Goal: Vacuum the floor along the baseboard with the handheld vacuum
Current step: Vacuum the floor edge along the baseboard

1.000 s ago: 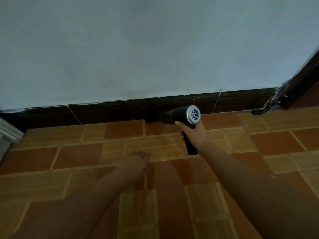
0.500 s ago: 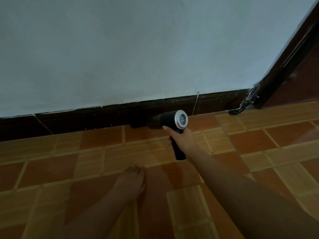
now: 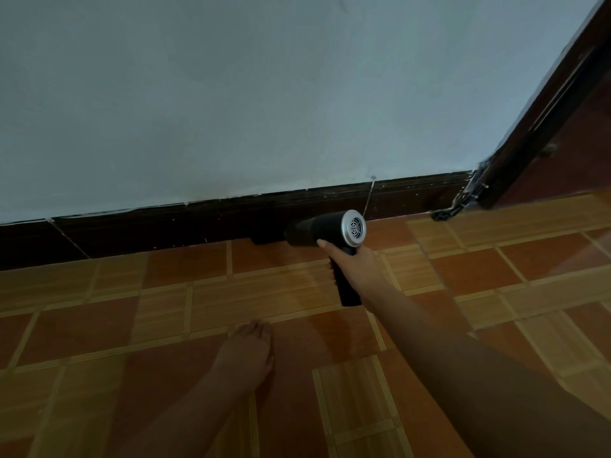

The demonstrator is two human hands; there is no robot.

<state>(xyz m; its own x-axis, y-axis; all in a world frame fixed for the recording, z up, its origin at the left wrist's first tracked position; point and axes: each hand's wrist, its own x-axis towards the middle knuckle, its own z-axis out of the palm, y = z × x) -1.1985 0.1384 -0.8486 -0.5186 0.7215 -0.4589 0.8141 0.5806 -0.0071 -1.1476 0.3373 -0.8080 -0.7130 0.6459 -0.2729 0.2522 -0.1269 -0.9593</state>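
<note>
Head view: the right hand grips the black handle of the handheld vacuum. Its fingers are curled round the handle and the forefinger lies forward against the underside of the body. Above the knuckles sits the vacuum's silver grilled rear end. Ahead of the forefinger tip the dark nozzle reaches to the foot of the baseboard, low over the floor; actual contact cannot be confirmed in the shadow. The left hand rests palm down on the tiles, holding nothing. Its fingers are straight and close together, pointing toward the baseboard, well apart from the vacuum. A pale wall rises above the baseboard. A dark door frame stands beyond the right hand's outer side.
</note>
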